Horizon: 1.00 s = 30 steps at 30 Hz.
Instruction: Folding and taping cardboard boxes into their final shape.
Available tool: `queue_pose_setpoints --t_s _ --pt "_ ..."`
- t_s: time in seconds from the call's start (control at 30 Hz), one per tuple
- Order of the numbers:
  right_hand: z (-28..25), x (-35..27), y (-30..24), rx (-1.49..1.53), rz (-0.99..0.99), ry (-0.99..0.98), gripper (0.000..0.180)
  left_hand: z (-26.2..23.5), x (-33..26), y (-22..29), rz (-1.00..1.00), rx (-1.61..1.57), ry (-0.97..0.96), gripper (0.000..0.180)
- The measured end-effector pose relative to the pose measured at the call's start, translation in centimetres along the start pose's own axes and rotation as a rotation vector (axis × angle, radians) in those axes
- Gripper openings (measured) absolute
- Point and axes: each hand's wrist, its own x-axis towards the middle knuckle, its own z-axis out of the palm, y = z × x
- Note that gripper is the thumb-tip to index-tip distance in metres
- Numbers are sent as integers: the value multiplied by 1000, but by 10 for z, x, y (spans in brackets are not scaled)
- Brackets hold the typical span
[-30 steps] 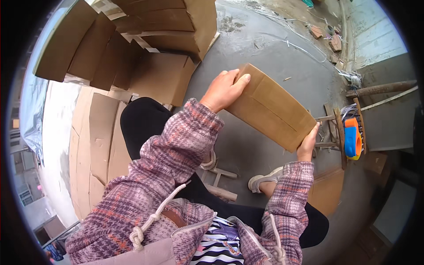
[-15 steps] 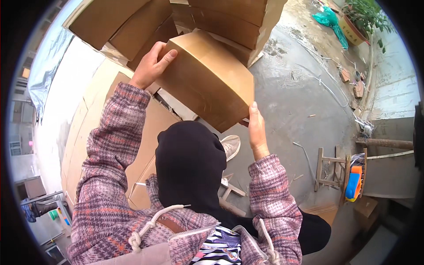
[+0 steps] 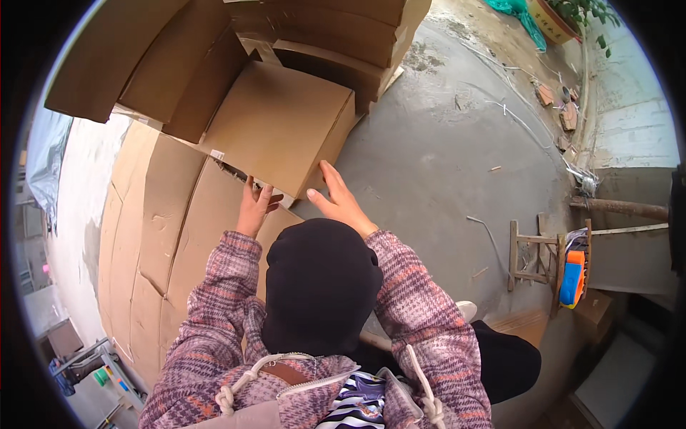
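Observation:
A plain brown cardboard box (image 3: 282, 129) sits at the opening of a larger open carton (image 3: 193, 64), whose flaps stand up around its far and left sides. My left hand (image 3: 255, 207) is at the box's near edge, fingers apart, the fingertips close to or touching its lower front. Beside the near right corner is my right hand (image 3: 339, 201), thumb and fingers spread, fingertips by the box's right side. Neither hand is wrapped round anything. The box's underside is hidden.
Flattened cardboard (image 3: 164, 214) stands or lies to the left. On the grey concrete floor (image 3: 436, 164) are bits of string and debris. To the right stand a small wooden stool (image 3: 532, 257) and an orange and blue object (image 3: 573, 277). A potted plant (image 3: 557, 21) is at the far right.
The box has gone from being held tilted in both hands to resting within the carton's flaps. Both hands have let go of their wide hold and come closer together at its near side.

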Motion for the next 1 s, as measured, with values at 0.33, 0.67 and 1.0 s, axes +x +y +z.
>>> queue_pose_setpoints --t_s 0.33,0.67,1.0 --pt "-92 -150 -10 -108 323 321 46 56 -47 -1 74 314 -99 40" --pt "-136 -540 -165 -501 469 1940 30 227 -113 131 850 424 -706 34" --pt "-49 -837 193 -92 1026 1995 66 318 -250 120 998 807 -1389 33"
